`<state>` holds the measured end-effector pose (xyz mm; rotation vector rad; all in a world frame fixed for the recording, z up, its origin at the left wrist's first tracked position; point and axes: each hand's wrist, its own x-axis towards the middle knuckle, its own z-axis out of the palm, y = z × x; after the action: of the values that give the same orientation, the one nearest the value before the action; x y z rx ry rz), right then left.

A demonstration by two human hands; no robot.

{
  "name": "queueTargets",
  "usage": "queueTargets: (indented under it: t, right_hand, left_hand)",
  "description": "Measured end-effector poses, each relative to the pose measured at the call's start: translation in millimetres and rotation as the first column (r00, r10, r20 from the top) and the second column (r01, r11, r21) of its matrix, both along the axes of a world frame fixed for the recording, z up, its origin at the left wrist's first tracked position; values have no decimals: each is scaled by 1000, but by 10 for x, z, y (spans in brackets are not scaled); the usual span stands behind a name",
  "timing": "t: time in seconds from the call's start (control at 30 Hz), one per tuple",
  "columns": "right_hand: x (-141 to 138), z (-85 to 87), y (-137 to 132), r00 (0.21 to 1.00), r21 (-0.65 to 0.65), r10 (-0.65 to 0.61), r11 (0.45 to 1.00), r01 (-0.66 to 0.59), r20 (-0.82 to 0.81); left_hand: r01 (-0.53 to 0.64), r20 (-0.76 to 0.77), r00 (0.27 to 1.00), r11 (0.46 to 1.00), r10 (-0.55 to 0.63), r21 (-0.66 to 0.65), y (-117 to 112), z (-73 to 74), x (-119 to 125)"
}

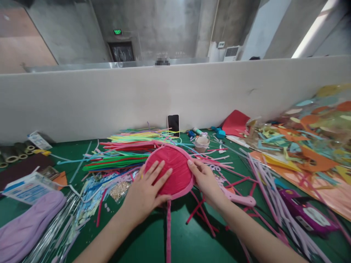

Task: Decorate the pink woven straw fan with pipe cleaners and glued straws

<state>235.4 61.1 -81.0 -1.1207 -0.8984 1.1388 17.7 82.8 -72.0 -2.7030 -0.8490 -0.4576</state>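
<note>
A round fan [175, 171] of pleated red material, edged with a fuzzy pink chenille stem, faces me at mid-view. Its thin pink wrapped handle [168, 230] runs down toward me. My left hand [146, 186] lies over the fan's left part, fingers spread flat on the red face and thumb along the lower rim. At the right edge, my right hand [204, 179] pinches the pink rim between thumb and fingers. Loose red chenille stems [203, 215] lie on the table below the right hand.
Behind the fan are bundles of coloured chenille stems [117, 160] and a propped phone [173, 124]. A purple glue gun-like device [307, 212] and lilac stems [274, 197] lie right. A lilac padded piece [30, 226] lies left. A white partition [109, 102] closes the back.
</note>
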Motion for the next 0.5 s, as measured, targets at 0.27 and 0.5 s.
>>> queueTargets:
  t: [0.27, 0.5]
  right_hand:
    - [100, -12, -60, 1000, -44, -18, 999, 19, 15]
    - [6, 20, -83, 999, 2, -4, 1000, 4, 51]
  left_hand:
    - [-339, 408, 872, 935, 271, 103, -22, 133, -562]
    - [-181, 312, 926, 975, 213, -129, -119, 187, 41]
